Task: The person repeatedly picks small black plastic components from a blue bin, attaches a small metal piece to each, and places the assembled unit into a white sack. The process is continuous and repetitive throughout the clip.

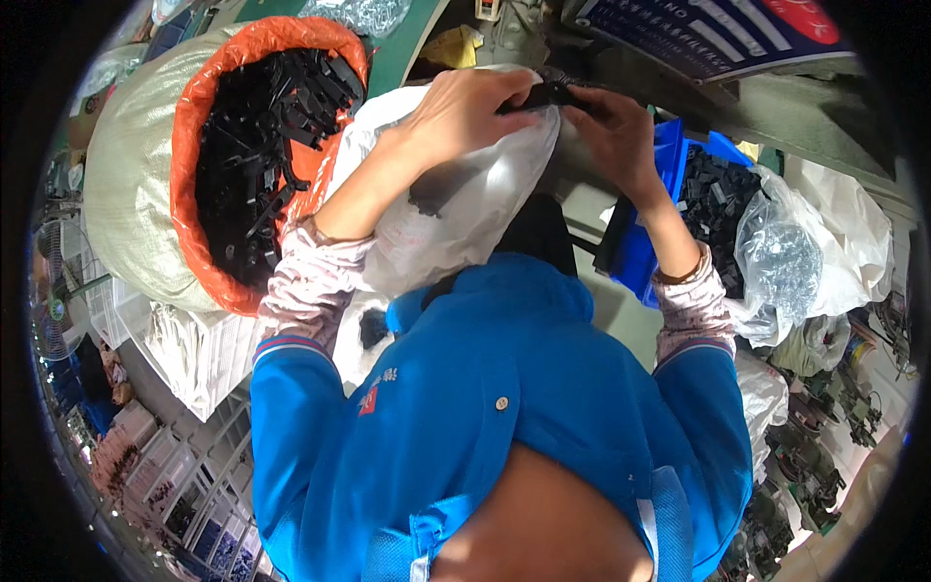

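Both my hands meet at the top middle, over a translucent white plastic bag (485, 209). My left hand (470, 112) is closed, its fingertips on a small black plastic part (551, 94). From the other side my right hand (621, 131) pinches the same part between thumb and fingers. The exact shape of the part is mostly covered by my fingers. A dark shape shows through the bag below my left wrist.
At the left stands a large woven sack (136, 175) with an orange liner (184, 184), full of black plastic pieces (262, 145). A blue bin (635, 252) of small black parts (718, 199) is beside my right forearm. Clear plastic bags (781, 262) lie farther right. A printed blue sign (713, 34) tops the view.
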Available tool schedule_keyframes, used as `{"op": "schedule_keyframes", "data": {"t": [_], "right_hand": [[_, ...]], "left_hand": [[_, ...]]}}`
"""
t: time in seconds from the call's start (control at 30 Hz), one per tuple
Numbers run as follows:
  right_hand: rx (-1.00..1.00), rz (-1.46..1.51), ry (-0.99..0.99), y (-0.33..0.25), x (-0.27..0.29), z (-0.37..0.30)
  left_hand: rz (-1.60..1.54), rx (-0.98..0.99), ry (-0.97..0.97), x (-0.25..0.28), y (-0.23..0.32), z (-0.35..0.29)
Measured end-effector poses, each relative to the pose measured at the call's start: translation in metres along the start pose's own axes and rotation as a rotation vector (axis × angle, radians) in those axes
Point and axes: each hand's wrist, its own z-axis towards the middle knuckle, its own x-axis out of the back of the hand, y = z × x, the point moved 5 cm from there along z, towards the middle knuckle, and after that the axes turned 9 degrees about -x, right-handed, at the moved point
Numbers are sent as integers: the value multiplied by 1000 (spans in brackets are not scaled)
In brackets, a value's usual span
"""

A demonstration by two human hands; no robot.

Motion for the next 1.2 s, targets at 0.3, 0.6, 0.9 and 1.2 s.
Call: {"op": "schedule_keyframes", "data": {"t": [0.3,0.6,0.9,1.2], "right_hand": [[-73,90,-119,73,4,42],[401,-986,200,151,-41,94],[-137,-538,-27,206,-9,122],[-137,-875,107,198,-1,123]], "left_hand": [[-168,26,80,2,6,-22],[-136,-3,82,1,1,-28],[102,-25,124,-2,14,-48],[785,679,51,41,-139,-291]]}}
